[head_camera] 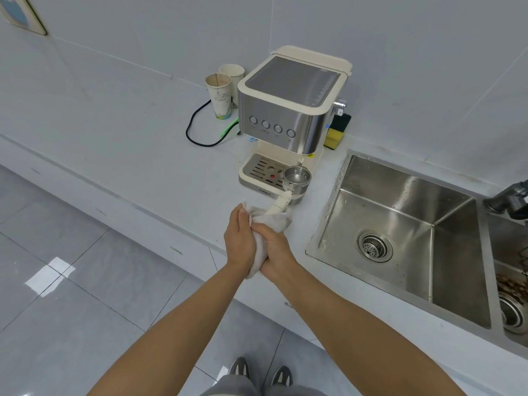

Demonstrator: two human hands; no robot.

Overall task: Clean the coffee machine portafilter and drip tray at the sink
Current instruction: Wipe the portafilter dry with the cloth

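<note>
Portafilter [294,182] and both hands sat at the near edge of the counter [143,155], directly in front of the coffee machine [285,110]. Its long axis ran from the metal basket, which lay over the front right corner of the drip tray [258,170], down along the cream handle toward the person. The handle's near end disappeared into a pale cloth [271,224] bunched between the hands.

The left hand [240,238] was closed around the cloth from the left side, and the right hand [275,250] was closed over the cloth from the right, the two pressed together with the fabric between them. Neither hand was clearly nearer, since both sat at the handle's end, with the basket lying straight ahead of them and slightly to the right. The sink [400,224] lay to the right of the hands, so I judged that any move there would swing the basket rightward across the counter edge, the right hand being on the sink's side.

The cloth hid how much of the handle was actually held and which fingers, if any, touched it. Whether the basket rested on the tray or was held just above it could not be told. The basket looked shiny inside, but residue was too small to judge. The drip tray was seated in the machine. The tap [511,198] was cut off at the right edge.
</note>
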